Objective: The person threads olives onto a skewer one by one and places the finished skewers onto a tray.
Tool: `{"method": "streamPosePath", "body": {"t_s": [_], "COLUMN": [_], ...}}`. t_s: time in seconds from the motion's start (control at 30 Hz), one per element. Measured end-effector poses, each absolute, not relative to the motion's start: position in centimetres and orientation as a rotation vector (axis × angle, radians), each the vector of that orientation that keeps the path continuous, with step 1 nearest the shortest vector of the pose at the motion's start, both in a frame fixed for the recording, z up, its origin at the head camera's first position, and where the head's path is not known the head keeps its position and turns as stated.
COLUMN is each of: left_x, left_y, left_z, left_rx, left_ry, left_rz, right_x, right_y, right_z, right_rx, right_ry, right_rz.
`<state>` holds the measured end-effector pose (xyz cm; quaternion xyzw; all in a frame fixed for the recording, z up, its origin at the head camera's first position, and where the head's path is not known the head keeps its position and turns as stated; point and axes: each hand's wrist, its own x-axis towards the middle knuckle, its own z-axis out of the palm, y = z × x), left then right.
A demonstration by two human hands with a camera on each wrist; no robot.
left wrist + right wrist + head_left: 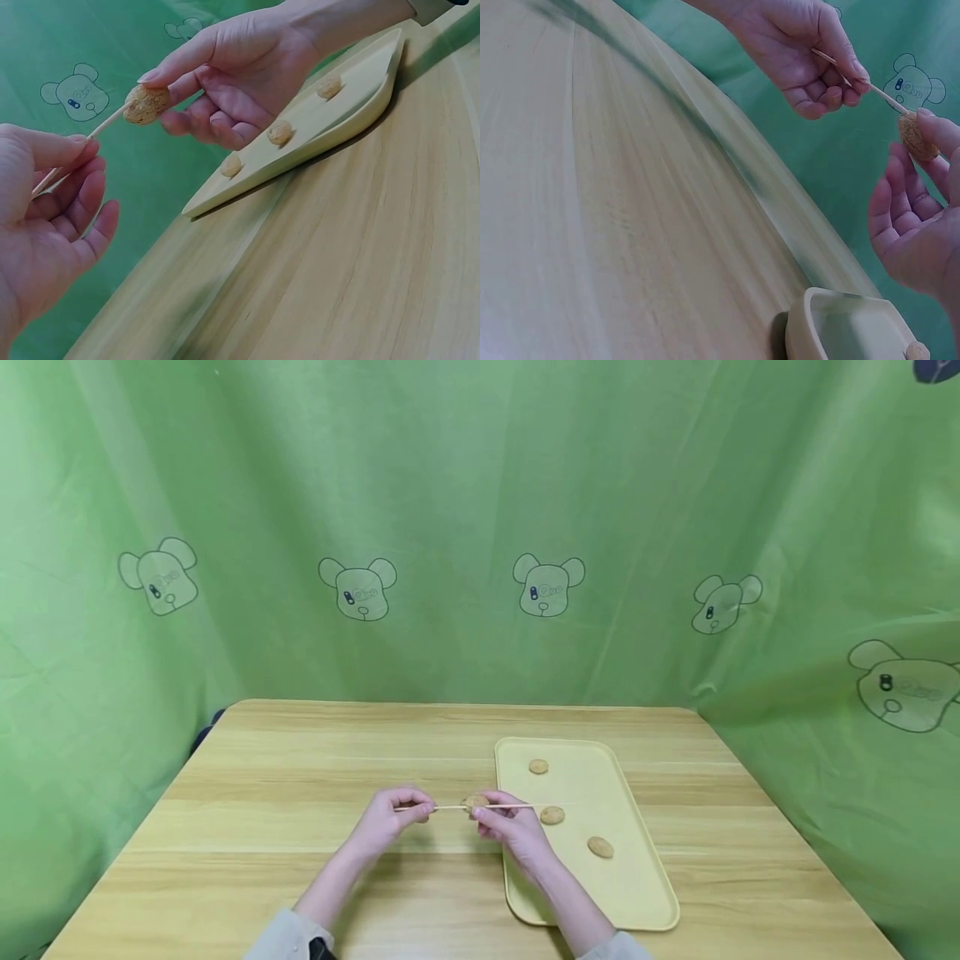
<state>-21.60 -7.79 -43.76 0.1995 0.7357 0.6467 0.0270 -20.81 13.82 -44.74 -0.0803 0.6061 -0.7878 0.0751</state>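
Observation:
My left hand [392, 818] pinches a thin wooden skewer [448, 807] between thumb and fingers, its other fingers loosely curled. On the skewer sits a brown, bumpy ball [145, 104] that looks like a meatball. My right hand [517, 833] holds this ball between thumb and fingertips. In the head view the skewer lies nearly level and shows again to the right of the ball, across the right hand. Both hands are raised above the table, the right one over the left edge of a pale yellow tray [622, 893].
On the tray lie three similar brown balls: one at the back [538, 767], a middle one [552, 815] and a front one [600, 847]. The tray stands on the right part of a wood-grain table [300, 760]. A green curtain [450, 485] with bear-head drawings surrounds the table.

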Motion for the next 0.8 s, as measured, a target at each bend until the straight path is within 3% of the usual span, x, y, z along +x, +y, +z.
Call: {"method": "streamPosePath", "body": {"t_s": [0.8], "left_x": [-21.4], "left_y": [-8.5], "left_z": [-43.4], "left_rx": [0.648], "left_ry": [2.243], "left_rz": [1.998], "right_x": [-20.7], "right_y": [15.9], "right_z": [-44.4], "right_rx": [-0.384], "right_ry": [2.066], "right_rz": [-2.143]}}
